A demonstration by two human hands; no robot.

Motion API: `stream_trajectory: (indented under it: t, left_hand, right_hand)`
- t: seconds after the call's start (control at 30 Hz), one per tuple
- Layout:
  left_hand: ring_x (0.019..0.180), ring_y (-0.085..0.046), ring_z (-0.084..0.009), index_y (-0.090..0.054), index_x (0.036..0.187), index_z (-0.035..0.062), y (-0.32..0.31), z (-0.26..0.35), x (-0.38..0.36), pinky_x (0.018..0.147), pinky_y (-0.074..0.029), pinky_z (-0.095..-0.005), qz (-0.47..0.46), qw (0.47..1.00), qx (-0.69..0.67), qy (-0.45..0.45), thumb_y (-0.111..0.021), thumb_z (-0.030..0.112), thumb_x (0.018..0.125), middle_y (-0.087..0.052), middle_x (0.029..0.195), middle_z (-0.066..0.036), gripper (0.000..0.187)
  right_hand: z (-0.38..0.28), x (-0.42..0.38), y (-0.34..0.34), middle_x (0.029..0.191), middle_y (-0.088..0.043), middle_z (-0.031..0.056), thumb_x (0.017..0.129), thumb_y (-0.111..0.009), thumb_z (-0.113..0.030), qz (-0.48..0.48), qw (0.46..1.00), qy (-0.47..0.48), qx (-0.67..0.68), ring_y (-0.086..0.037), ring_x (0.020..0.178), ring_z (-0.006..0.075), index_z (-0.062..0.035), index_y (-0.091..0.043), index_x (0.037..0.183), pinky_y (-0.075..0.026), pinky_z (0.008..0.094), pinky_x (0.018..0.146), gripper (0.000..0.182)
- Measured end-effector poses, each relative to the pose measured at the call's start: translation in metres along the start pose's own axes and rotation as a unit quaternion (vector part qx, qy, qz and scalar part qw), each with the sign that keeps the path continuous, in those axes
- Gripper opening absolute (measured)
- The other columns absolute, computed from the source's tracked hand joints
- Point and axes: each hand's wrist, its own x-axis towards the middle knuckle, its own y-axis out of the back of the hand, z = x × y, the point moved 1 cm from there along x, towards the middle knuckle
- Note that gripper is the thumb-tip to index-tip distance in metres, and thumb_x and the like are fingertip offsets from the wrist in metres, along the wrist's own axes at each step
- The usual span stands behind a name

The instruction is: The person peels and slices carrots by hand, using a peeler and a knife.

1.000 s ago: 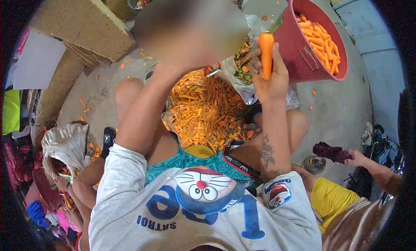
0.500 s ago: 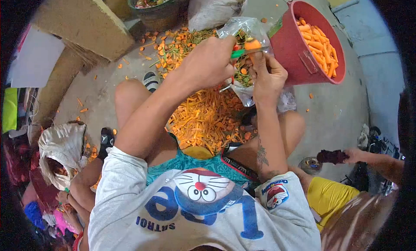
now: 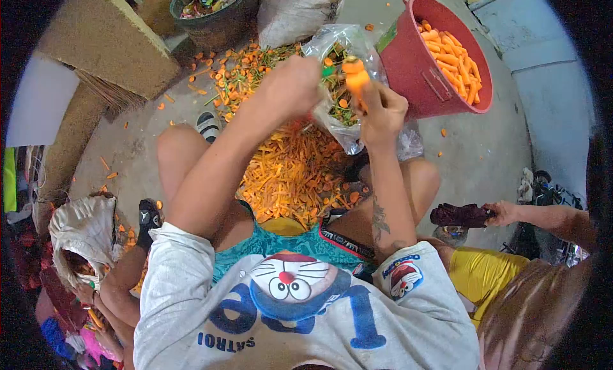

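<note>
Floor (image 3: 479, 146): spreads grey and bare-looking at the right, lies strewn with orange and green trimmings (image 3: 236, 83) farther off, between the plastic bag and the foam-like block (image 3: 115, 38).
Background: shows a dark basin (image 3: 211, 30) of rubbish beside a pale sack (image 3: 290, 19); at the lower left, shows an open cloth sack (image 3: 86, 220).
Carrot (image 3: 357, 83): sits up in front of the plastic bag, between both hands; shows its crown set askew over the body, with a notch below. Looks like a cut at the top, so probably close to losing the crown; cannot tell whether cut right through.
Right hand (image 3: 385, 111): grips the carrot, fingers closed round its lower part, forearm reaching straight forward, wrist raised.
Left hand (image 3: 295, 83): makes a fist around a green-handled tool (image 3: 327, 71), knuckles up, forearm slanting inward over the knee; hides most of the grip, blurs slightly.
Plastic bag (image 3: 348, 132): gapes behind the carrot, holds leafy trimmings.
Red tub (image 3: 414, 76): leans beside the bag, holds peeled carrots (image 3: 450, 57).
Peelings (image 3: 287, 172): lie heaped between the legs.
Co-worker's hand (image 3: 502, 213): holds a dark cloth (image 3: 460, 215), well apart at the right.
</note>
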Motion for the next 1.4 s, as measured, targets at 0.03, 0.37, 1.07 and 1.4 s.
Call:
stream_trajectory:
  t: [0.03,0.37,1.07,1.4]
  left_hand:
    - [0.092,-0.066,-0.0488,-0.060,0.099,-0.0110,-0.002,-0.012,0.007,0.082,-0.054,-0.0537,-0.072,0.996,0.021,0.051,-0.065,0.018,0.082,-0.067,0.094,-0.032,0.034]
    - [0.089,-0.071,-0.0463,-0.071,0.087,-0.0100,0.012,-0.052,-0.004,0.082,-0.058,-0.0502,-0.025,0.994,0.062,0.086,-0.062,0.017,0.078,-0.069,0.093,-0.035,0.030]
    - [0.096,-0.067,-0.0470,-0.064,0.103,-0.0049,0.029,-0.055,-0.009,0.083,-0.052,-0.0512,0.005,0.997,0.046,0.060,-0.063,0.015,0.084,-0.068,0.097,-0.031,0.027]
    - [0.094,-0.065,-0.0499,-0.064,0.099,-0.0075,0.040,-0.047,-0.015,0.084,-0.051,-0.0541,0.023,0.998,-0.002,0.061,-0.060,0.013,0.082,-0.066,0.093,-0.034,0.027]
  right_hand:
    - [-0.002,-0.002,-0.001,0.071,-0.061,0.0017,0.095,-0.075,-0.029,-0.041,0.998,0.038,0.026,-0.050,0.057,0.0065,0.0041,-0.071,0.089,-0.037,0.0220,0.052,0.034]
    - [0.001,0.140,0.128,0.114,-0.066,0.0099,0.097,-0.069,-0.037,0.052,0.811,-0.092,0.576,-0.062,0.087,0.0168,-0.0035,-0.058,0.124,-0.054,0.0300,0.072,0.045]
    - [0.187,0.021,0.004,0.102,-0.071,0.0275,0.092,-0.057,-0.037,-0.163,0.864,-0.194,-0.435,-0.069,0.096,0.0455,-0.0033,-0.074,0.108,-0.054,0.0512,0.090,0.041]
    - [0.249,0.033,0.055,0.115,-0.067,0.0330,0.085,-0.061,-0.025,-0.015,0.858,-0.203,-0.472,-0.064,0.112,0.0441,0.0048,-0.066,0.117,-0.052,0.0497,0.093,0.045]
